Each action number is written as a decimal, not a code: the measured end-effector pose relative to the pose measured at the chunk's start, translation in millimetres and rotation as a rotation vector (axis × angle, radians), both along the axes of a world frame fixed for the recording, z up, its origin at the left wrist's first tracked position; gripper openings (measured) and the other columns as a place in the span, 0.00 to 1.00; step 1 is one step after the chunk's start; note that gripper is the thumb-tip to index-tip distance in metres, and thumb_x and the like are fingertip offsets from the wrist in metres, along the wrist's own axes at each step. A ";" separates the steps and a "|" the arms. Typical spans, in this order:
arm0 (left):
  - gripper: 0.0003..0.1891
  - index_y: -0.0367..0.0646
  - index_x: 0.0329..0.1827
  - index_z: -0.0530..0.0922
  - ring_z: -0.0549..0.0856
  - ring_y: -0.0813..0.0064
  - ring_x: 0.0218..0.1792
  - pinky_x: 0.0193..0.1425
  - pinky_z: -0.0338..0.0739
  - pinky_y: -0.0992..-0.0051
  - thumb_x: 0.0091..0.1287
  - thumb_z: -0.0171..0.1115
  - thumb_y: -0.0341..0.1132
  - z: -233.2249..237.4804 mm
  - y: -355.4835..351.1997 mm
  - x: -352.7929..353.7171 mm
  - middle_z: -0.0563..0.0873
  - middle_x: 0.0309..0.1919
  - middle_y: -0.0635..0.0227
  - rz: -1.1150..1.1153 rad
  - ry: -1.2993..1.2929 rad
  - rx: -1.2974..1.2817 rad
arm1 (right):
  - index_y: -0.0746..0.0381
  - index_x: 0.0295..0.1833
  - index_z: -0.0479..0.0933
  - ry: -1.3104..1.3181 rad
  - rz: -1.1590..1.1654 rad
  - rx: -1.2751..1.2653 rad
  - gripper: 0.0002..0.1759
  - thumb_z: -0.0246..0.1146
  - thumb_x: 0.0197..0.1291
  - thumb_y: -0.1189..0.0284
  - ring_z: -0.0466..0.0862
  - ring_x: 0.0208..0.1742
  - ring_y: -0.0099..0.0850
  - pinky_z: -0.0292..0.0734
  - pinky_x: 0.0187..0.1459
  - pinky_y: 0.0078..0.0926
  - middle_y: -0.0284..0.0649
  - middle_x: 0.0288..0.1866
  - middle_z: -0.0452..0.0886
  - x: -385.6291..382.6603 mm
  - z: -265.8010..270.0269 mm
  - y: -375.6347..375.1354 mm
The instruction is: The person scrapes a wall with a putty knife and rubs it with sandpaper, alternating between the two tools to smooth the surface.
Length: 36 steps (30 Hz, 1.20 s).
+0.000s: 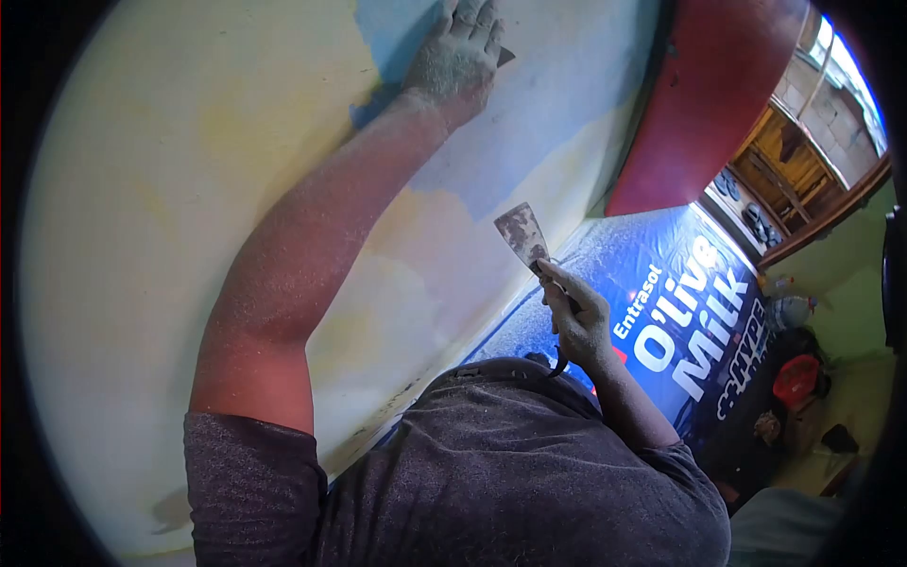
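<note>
My left hand [455,64], coated in pale dust, is pressed against the painted wall [283,123] at the top of the view. Under its palm is a piece of dark sandpaper [506,58]; only one corner sticks out to the right, and the rest is hidden. The fingertips run to the frame's upper edge. Lower down, in front of my body, my right hand [578,312] grips a putty knife [525,234] by its handle. Its wide metal blade points up toward the wall, apart from it, and is smeared with whitish residue.
A blue printed banner [661,312], dusted with white powder, covers the floor along the wall. To the upper right stands a red panel [704,104], beside a doorway with footwear [759,224] near it. A plastic bottle [790,311] and a red item [796,381] lie at the right.
</note>
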<state>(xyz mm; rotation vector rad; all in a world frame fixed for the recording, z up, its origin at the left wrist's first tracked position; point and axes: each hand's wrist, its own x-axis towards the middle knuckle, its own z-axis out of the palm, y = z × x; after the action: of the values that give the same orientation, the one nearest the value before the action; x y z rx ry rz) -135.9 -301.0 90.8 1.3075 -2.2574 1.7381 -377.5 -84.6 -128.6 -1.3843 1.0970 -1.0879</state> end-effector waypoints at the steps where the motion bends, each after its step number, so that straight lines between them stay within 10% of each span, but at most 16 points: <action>1: 0.34 0.49 0.89 0.73 0.67 0.53 0.89 0.91 0.57 0.45 0.84 0.59 0.52 -10.7 1.7 1.1 0.74 0.87 0.52 0.041 -0.001 0.001 | 0.60 0.80 0.83 -0.018 0.003 0.013 0.24 0.67 0.82 0.79 0.88 0.52 0.26 0.84 0.56 0.30 0.44 0.56 0.92 -1.3 4.5 1.7; 5: 0.24 0.48 0.73 0.84 0.69 0.56 0.89 0.91 0.54 0.45 0.84 0.61 0.52 -78.0 39.4 20.0 0.82 0.80 0.57 -0.140 0.303 0.162 | 0.64 0.81 0.80 -0.164 -0.124 -0.072 0.27 0.71 0.80 0.75 0.81 0.41 0.21 0.81 0.49 0.28 0.36 0.45 0.86 20.7 -8.1 9.8; 9: 0.14 0.46 0.56 0.87 0.90 0.50 0.58 0.61 0.87 0.50 0.83 0.64 0.47 -166.0 106.4 30.8 0.91 0.55 0.56 -0.224 0.874 0.507 | 0.69 0.74 0.81 0.113 -0.225 -0.121 0.30 0.81 0.74 0.68 0.76 0.37 0.20 0.77 0.43 0.24 0.29 0.38 0.78 39.1 -19.7 -6.6; 14: 0.16 0.44 0.55 0.89 0.92 0.50 0.49 0.53 0.90 0.49 0.82 0.66 0.47 -209.8 147.4 23.3 0.91 0.48 0.55 -0.052 1.223 0.596 | 0.59 0.44 0.72 -0.104 -0.028 -0.065 0.29 0.91 0.61 0.64 0.71 0.36 0.19 0.72 0.39 0.25 0.27 0.36 0.72 71.3 -34.2 -51.9; 20: 0.28 0.35 0.49 0.92 0.94 0.56 0.42 0.50 0.86 0.54 0.80 0.72 0.58 -215.2 164.3 26.8 0.93 0.39 0.51 0.078 1.595 0.813 | 0.60 0.55 0.77 -0.290 0.186 -0.063 0.28 0.90 0.61 0.66 0.77 0.38 0.18 0.75 0.37 0.20 0.28 0.42 0.78 99.1 -53.3 -63.1; 26: 0.20 0.33 0.59 0.90 0.90 0.73 0.41 0.52 0.87 0.64 0.79 0.75 0.44 -213.3 185.7 43.0 0.95 0.44 0.60 -0.040 1.998 1.023 | 0.63 0.59 0.77 -0.170 0.087 -0.093 0.30 0.90 0.60 0.72 0.79 0.40 0.19 0.80 0.41 0.22 0.32 0.46 0.81 101.5 -75.2 -69.1; 36: 0.32 0.35 0.80 0.77 0.92 0.64 0.49 0.60 0.88 0.61 0.74 0.73 0.31 -243.8 179.2 65.4 0.92 0.53 0.51 -0.057 1.890 1.024 | 0.66 0.61 0.80 -0.272 0.014 0.144 0.17 0.74 0.73 0.72 0.81 0.31 0.19 0.78 0.30 0.21 0.32 0.39 0.82 85.2 -91.4 -68.8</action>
<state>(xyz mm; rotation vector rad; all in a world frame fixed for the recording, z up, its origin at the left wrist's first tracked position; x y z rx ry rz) -70.5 -121.8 -153.0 1.5503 -1.4742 -0.9134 -292.3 -153.4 -220.0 -1.0930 0.9455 -1.1273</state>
